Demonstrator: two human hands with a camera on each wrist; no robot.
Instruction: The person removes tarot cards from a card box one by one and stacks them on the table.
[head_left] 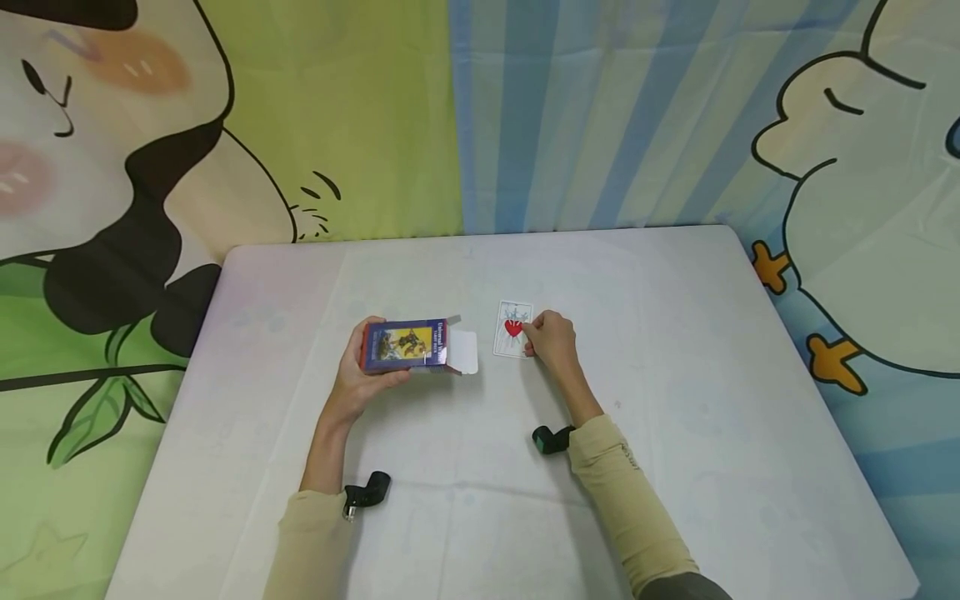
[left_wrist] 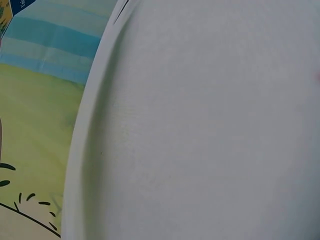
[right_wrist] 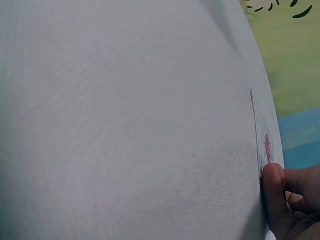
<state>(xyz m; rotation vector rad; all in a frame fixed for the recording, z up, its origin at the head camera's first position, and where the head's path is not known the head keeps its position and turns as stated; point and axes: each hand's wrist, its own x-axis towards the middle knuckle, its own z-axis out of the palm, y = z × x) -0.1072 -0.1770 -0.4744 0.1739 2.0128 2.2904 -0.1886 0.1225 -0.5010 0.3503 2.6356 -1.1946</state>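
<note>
In the head view my left hand (head_left: 357, 375) grips a dark blue tarot card box (head_left: 405, 345) with a yellow picture on its front. The box lies sideways in the hand, its white end flap (head_left: 462, 352) folded out on the right. My right hand (head_left: 556, 340) pinches the right edge of a white card (head_left: 513, 330) printed with a red heart. The right wrist view has thumb and finger of the right hand (right_wrist: 295, 200) at the near end of that card (right_wrist: 263, 127), seen almost edge-on. Only a corner of the box (left_wrist: 22, 5) enters the left wrist view.
A white-covered table (head_left: 465, 517) lies beneath both hands. Cartoon-printed cloth (head_left: 390, 117) hangs behind and beside it. Black wrist cameras (head_left: 367, 489) stick out from the sleeves, low over the table.
</note>
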